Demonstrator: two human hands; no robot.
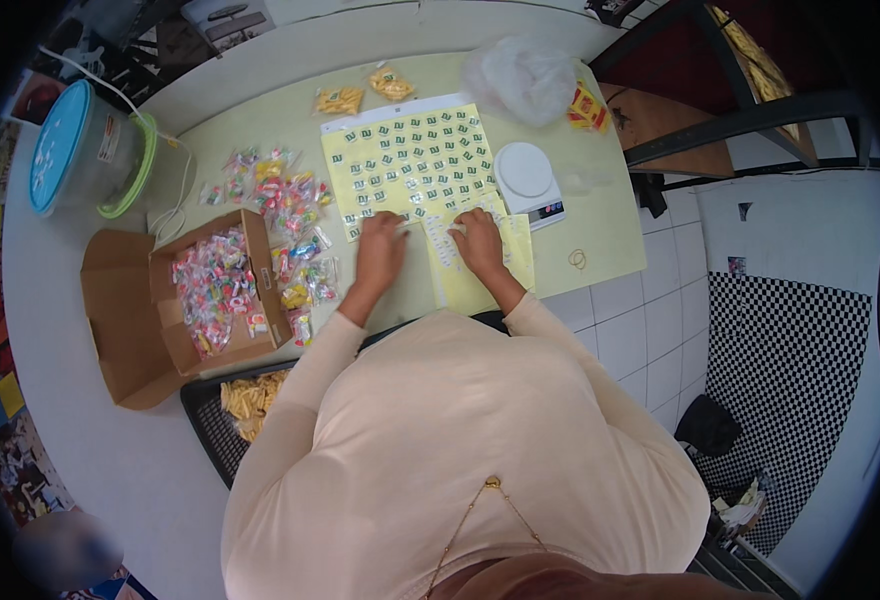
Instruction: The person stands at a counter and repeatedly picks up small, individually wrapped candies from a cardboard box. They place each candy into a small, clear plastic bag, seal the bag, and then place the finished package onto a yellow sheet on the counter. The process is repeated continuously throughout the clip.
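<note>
A yellow sheet (387, 191) lies on the table, covered with rows of small round stickers bearing green marks. My left hand (381, 251) is at its lower edge, fingers bent down near the bottom row of stickers. Whether anything is pinched there is too small to see. My right hand (479, 244) rests on smaller yellow sheets (477, 289) with pale labels, which overlap the big sheet's lower right corner. Its fingers are curled, and their tips are partly hidden. A white digital kitchen scale (528, 176) stands just beyond the right hand.
Left of the sheets are small bags of wrapped candy (290, 199) and an open cardboard box (162, 292) of more bags. Two snack packets (340, 100) lie at the back, with a clear plastic bag (522, 79). A black basket (204, 420) of snacks is below the table; rubber bands (576, 259) lie right.
</note>
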